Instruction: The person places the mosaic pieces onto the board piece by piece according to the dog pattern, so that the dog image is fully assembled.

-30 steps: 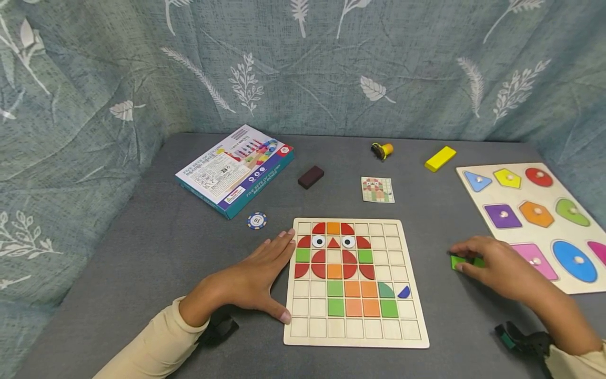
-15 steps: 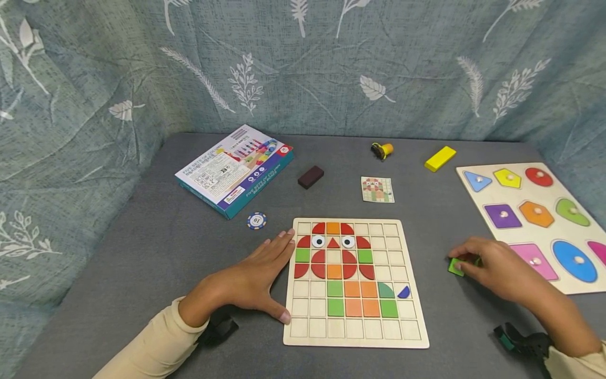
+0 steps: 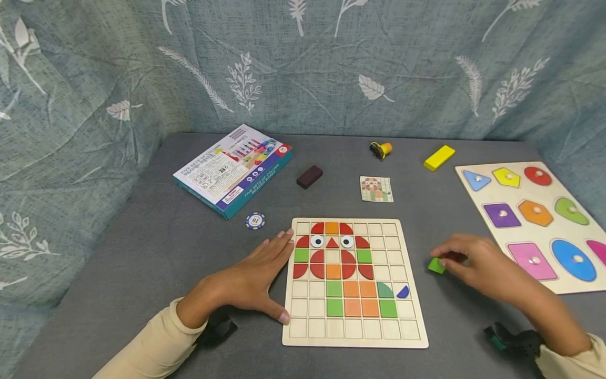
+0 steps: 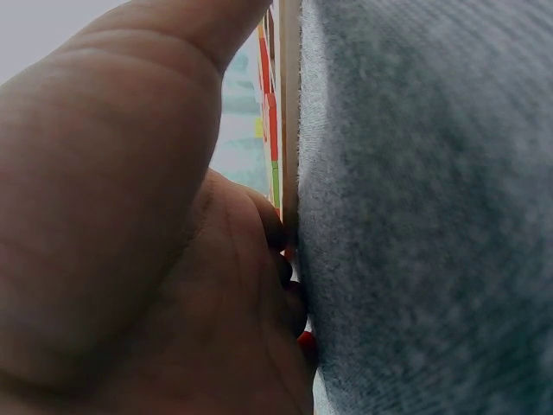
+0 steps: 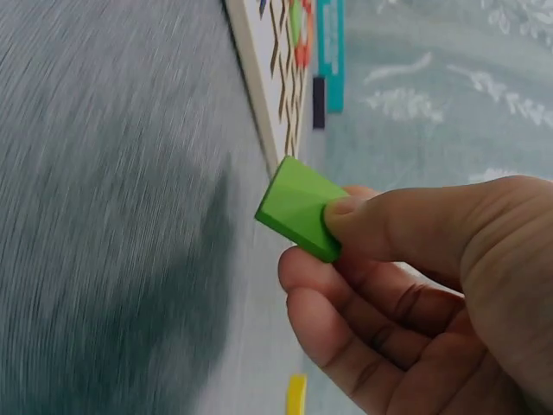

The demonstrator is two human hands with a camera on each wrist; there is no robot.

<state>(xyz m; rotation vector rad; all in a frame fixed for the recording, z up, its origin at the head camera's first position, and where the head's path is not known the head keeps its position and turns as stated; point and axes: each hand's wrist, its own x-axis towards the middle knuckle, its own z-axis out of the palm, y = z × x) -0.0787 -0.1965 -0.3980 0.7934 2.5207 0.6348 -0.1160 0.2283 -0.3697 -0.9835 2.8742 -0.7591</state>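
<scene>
My right hand (image 3: pixel 478 260) pinches a small green square tile (image 5: pixel 298 203) between thumb and fingers, raised over the table to the right of the wooden grid board (image 3: pixel 298 337). Fingers spread, my left hand (image 3: pixel 248 273) rests along the board's left edge, thumb at its lower corner and fingertips near the upper one. On the grid lies an owl-like picture of red quarter-round, orange and green square tiles, with two white eye pieces (image 3: pixel 316 241). A teal quarter-round tile (image 3: pixel 385 290) and a tilted blue piece (image 3: pixel 403 292) are at its right.
A pattern card (image 3: pixel 376 189) lies behind the board. Around it are a dark brown block (image 3: pixel 310 177), a yellow block (image 3: pixel 439 158), a small yellow-black toy (image 3: pixel 381 150), a poker chip (image 3: pixel 255 220) and a boxed set (image 3: pixel 232 171). A knobbed shape puzzle (image 3: pixel 516 202) stands at right.
My right hand has picked up the green tile from the table near the shape puzzle and moved left with it toward the board. My left hand has stayed at the board's edge.
</scene>
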